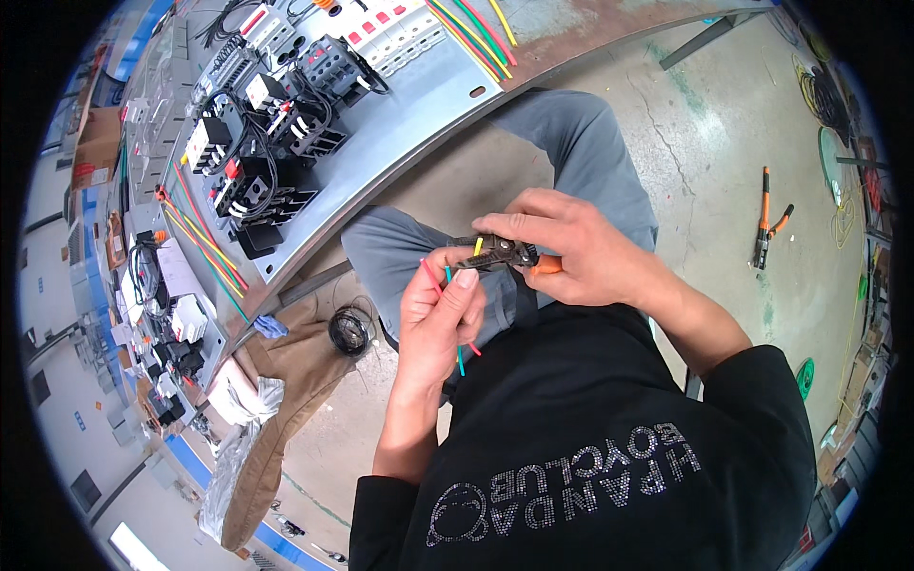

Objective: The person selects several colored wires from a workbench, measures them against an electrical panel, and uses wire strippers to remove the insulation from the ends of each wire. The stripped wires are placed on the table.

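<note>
My left hand (440,319) pinches a few short wires (447,285): red, blue and yellow ones, their ends sticking out above and below the fingers. My right hand (562,249) grips a wire stripper (505,253) with black jaws and orange handles, its jaws closed over the wires just above my left fingers. Both hands are held over my lap, above grey trousers. A grey metal mounting panel (419,114) with black contactors (257,181) and white breakers (395,29) lies in front of me at the upper left.
Coloured wires (205,243) run along the panel's left edge. A black wire coil (349,330) and brown paper (295,381) lie on the floor by my left knee. An orange-handled crimping tool (766,224) lies on the concrete floor at right. More wire coils sit at the far right.
</note>
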Motion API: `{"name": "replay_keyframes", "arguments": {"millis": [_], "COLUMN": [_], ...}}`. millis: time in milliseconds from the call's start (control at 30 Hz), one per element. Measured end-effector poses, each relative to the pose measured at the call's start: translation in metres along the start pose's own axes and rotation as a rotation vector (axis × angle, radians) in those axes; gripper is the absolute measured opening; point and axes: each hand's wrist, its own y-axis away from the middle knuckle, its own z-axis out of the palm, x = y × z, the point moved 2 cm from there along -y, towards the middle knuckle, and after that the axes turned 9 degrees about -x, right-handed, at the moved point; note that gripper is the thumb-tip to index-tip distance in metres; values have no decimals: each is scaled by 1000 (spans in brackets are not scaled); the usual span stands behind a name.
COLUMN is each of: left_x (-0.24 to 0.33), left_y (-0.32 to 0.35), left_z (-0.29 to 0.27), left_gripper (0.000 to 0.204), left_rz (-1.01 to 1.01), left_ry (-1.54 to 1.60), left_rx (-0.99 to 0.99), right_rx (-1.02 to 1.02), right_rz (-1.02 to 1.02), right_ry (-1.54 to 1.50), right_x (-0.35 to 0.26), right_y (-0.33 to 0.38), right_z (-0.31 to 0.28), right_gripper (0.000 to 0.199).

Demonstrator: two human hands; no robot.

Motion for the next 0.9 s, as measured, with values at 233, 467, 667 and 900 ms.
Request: {"name": "replay_keyframes", "arguments": {"millis": [233,467,667,900], "left_x": [1,2,1,-1], "left_y": [-1,0,0,1], "left_z": [1,0,0,-1], "left_gripper": [19,18,17,17], "left_rz": [-3,-16,-29,-37], "left_ry": [-26,-1,27,55], "left_rx": [14,-2,-2,1], "right_rx": [-42,-50,-51,-50], "right_rz": [46,53,43,52], "right_ry": [17,19,5,26], "right_x": [1,1,1,2], "right_y": [2,2,1,2], "right_z": [-1,-1,-1,-1], "right_gripper": [59,60,60,59]}}
